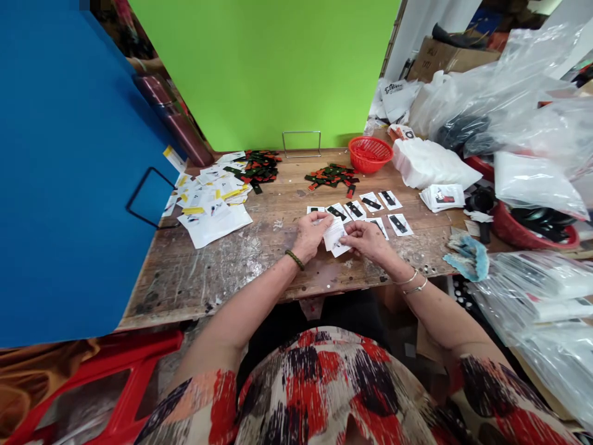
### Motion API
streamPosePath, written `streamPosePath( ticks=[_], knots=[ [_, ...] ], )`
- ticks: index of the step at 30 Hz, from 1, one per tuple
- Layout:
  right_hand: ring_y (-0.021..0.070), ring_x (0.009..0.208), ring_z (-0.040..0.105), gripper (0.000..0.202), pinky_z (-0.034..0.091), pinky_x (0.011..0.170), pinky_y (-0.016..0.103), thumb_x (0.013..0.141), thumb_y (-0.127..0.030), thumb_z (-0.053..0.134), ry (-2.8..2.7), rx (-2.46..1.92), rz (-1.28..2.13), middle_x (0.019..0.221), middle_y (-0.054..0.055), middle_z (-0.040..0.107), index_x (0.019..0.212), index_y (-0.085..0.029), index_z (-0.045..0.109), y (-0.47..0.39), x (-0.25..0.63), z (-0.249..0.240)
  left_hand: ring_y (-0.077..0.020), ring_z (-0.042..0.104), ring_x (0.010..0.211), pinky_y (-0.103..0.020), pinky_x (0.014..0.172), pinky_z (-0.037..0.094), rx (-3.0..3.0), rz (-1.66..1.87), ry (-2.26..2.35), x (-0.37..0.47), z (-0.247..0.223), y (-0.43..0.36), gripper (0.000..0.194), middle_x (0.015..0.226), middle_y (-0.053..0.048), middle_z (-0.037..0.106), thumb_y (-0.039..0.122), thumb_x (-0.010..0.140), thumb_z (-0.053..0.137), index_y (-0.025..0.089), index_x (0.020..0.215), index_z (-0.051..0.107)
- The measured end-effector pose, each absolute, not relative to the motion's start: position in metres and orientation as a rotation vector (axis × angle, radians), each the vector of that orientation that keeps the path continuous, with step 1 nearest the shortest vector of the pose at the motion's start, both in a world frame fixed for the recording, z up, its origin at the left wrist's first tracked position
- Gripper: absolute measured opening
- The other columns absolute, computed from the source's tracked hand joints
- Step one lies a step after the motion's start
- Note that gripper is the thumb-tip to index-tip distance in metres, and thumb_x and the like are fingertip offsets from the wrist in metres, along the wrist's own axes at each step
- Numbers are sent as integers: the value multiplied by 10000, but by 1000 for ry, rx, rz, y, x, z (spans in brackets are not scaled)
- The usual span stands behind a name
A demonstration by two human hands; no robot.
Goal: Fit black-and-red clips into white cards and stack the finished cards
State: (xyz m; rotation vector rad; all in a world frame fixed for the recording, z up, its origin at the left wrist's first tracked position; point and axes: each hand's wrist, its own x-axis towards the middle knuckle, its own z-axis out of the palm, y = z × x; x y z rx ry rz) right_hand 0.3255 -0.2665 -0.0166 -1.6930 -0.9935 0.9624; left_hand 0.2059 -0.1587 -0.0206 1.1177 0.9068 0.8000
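Observation:
My left hand (pixel 311 236) and my right hand (pixel 369 240) pinch a few small white printed cards (pixel 335 237) between them, just above the table. Behind my hands lie several white cards in rows, each with a dark strip on it, such as the card (pixel 390 199) at the far right of the back row and the card (pixel 399 225) beside my right hand. Farther back spreads a loose heap of black and orange strips (pixel 332 177). My fingers partly cover the cards nearest them.
A red plastic basket (pixel 370 154) stands at the back. On the left are a pile of white and yellow printed papers (pixel 213 191) and another strip heap (pixel 264 167). A card stack (pixel 442 196), a blue cloth (pixel 467 256) and plastic bags (pixel 500 111) crowd the right. Green (pixel 269 68) and blue panels (pixel 69 173) border the table.

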Motion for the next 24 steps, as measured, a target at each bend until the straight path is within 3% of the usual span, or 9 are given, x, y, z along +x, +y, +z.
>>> streamPosePath(
  ticks=[7, 13, 17, 20, 24],
  knots=[
    [129, 422, 541, 277, 366, 393, 231, 731, -463, 668, -893, -1833, 790, 589, -22, 609, 743, -211, 553, -277, 354, -19, -105, 559, 509, -220, 479, 447, 1012, 818, 953, 189, -20, -140, 304, 615, 9, 628, 278, 564, 825, 129, 780, 671],
    [226, 742, 659, 106, 454, 651, 301, 850, -297, 564, -1287, -2432, 144, 768, 65, 687, 818, -203, 601, -287, 358, -22, -100, 559, 530, -210, 499, 440, 1121, 802, 896, 187, -27, -137, 364, 639, -8, 654, 346, 518, 855, 127, 769, 707],
    [251, 904, 628, 216, 450, 745, 323, 903, -355, 539, -1496, -2464, -84, 984, 112, 687, 1010, -197, 639, -262, 374, -19, -104, 563, 529, -212, 497, 435, 1155, 774, 879, 186, -33, -135, 382, 638, -16, 664, 374, 518, 858, 131, 778, 719],
    [254, 993, 600, 258, 451, 862, 343, 920, -322, 510, -1538, -2348, -110, 1036, 128, 675, 1066, -172, 661, -214, 400, -18, -112, 579, 541, -222, 520, 455, 1128, 760, 868, 185, -35, -132, 405, 646, -26, 678, 393, 511, 869, 132, 784, 723],
    [272, 1072, 585, 391, 432, 968, 395, 847, -294, 617, -1483, -2289, -42, 1116, 143, 677, 1198, -122, 637, -147, 429, -22, -118, 601, 566, -237, 556, 485, 1095, 746, 855, 183, -35, -130, 425, 697, -44, 704, 406, 510, 880, 131, 794, 726]
  ],
)
